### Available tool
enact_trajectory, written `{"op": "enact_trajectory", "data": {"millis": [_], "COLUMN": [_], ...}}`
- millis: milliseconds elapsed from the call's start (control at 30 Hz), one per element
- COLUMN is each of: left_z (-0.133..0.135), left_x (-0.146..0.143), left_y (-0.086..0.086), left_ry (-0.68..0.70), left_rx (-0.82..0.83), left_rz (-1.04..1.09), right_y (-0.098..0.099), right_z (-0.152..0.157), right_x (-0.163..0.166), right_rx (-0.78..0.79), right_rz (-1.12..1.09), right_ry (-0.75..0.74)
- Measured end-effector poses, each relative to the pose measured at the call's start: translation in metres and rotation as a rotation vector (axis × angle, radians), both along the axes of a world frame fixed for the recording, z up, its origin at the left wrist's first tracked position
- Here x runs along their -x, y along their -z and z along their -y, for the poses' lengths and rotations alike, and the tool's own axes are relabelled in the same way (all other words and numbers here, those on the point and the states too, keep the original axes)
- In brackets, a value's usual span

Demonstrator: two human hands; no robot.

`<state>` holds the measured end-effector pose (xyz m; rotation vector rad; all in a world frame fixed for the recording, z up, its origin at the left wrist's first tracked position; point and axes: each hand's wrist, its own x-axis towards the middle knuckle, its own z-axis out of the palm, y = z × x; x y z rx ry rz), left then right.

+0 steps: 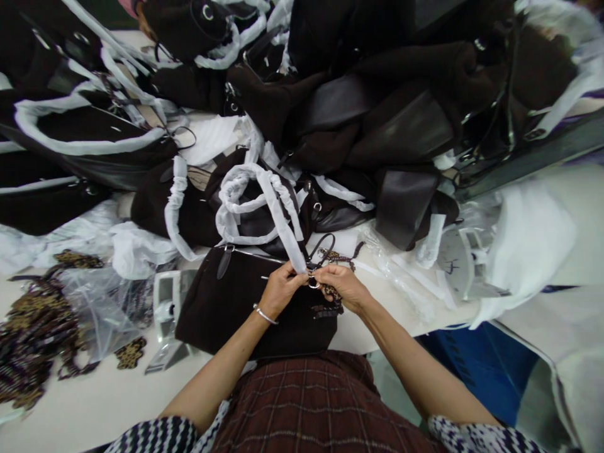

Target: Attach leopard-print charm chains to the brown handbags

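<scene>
A dark brown handbag [226, 324] lies in front of me, close to my body. Over its top edge, my left hand [280, 289] pinches the end of a handle wrapped in white tissue [283, 236], by a metal ring [313, 282]. Touching the same ring, my right hand [348, 286] has its fingertips closed on a leopard-print charm [332, 292] with dark beaded strands hanging below it. A thin black loop [323, 245] stands up just behind the fingers. The clasp between my fingertips is mostly hidden.
More dark bags [330, 119] with wrapped handles are heaped across the back. At left lies a pile of leopard-print charms [38, 333] near a clear plastic bag [101, 308]. Grey metal stands [167, 321] flank the work; a blue box [486, 365] sits below right. Another person's hand [145, 22] shows top left.
</scene>
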<state>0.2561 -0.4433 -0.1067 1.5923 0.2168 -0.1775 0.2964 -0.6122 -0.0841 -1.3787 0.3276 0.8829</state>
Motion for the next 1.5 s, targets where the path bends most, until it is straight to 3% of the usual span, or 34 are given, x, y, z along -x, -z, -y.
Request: {"op": "enact_trajectory", "data": {"millis": [100, 167, 267, 367, 433, 567, 667, 800, 900, 967, 1100, 1200, 1267, 1400, 1500], "left_z": [-0.001, -0.001, 0.001, 0.005, 0.007, 0.007, 0.003, -0.006, -0.007, 0.0, 0.037, 0.078, 0.105, 0.152, 0.171], "left_x": [0.007, 0.013, 0.022, 0.027, 0.027, 0.026, 0.027, 0.03, 0.035, 0.037, 0.035, 0.03, 0.03, 0.045, 0.059], "left_y": [0.0, 0.001, -0.001, -0.005, -0.005, 0.005, 0.012, 0.003, -0.021, -0.04, -0.066, -0.062, -0.052, -0.039, -0.041], "left_ry": [-0.117, -0.106, 0.099, 0.134, 0.09, 0.075, 0.1, 0.127, 0.048, 0.07, 0.306, 0.465, 0.563, 0.687, 0.713], "left_rx": [0.029, 0.066, 0.092, 0.089, 0.084, 0.121, 0.069, -0.246, -0.556, -0.588, -0.311, 0.027, 0.289, 0.815, 1.021], "left_rz": [-0.08, -0.208, -0.327, -0.353, -0.408, -0.442, -0.36, -0.196, 0.05, 0.187, 0.194, -0.021, -0.264, -0.766, -0.884], "right_y": [-0.011, -0.017, -0.027, -0.03, -0.022, 0.01, 0.032, 0.045, 0.044, 0.039, 0.017, -0.005, -0.017, -0.02, -0.009], "right_z": [-0.004, -0.011, -0.014, 0.008, 0.042, 0.132, 0.184, 0.204, 0.196, 0.186, 0.16, 0.14, 0.129, 0.113, 0.107], "right_x": [0.025, 0.052, 0.083, 0.086, 0.072, 0.035, 0.02, 0.012, 0.009, 0.009, 0.01, 0.008, 0.006, 0.004, 0.006], "right_rx": [0.011, 0.032, 0.099, 0.215, 0.411, 0.995, 1.272, 1.186, 1.058, 0.971, 0.666, 0.321, 0.201, 0.265, 0.468], "right_rz": [0.053, 0.136, 0.396, 0.59, 0.663, 0.818, 0.764, 0.575, 0.517, 0.493, 0.436, 0.329, 0.283, 0.371, 0.506], "right_ry": [0.097, 0.144, -0.056, -0.231, -0.177, -0.007, -0.1, -0.081, -0.005, 0.0, 0.123, 0.327, 0.425, 0.548, 0.533]}}
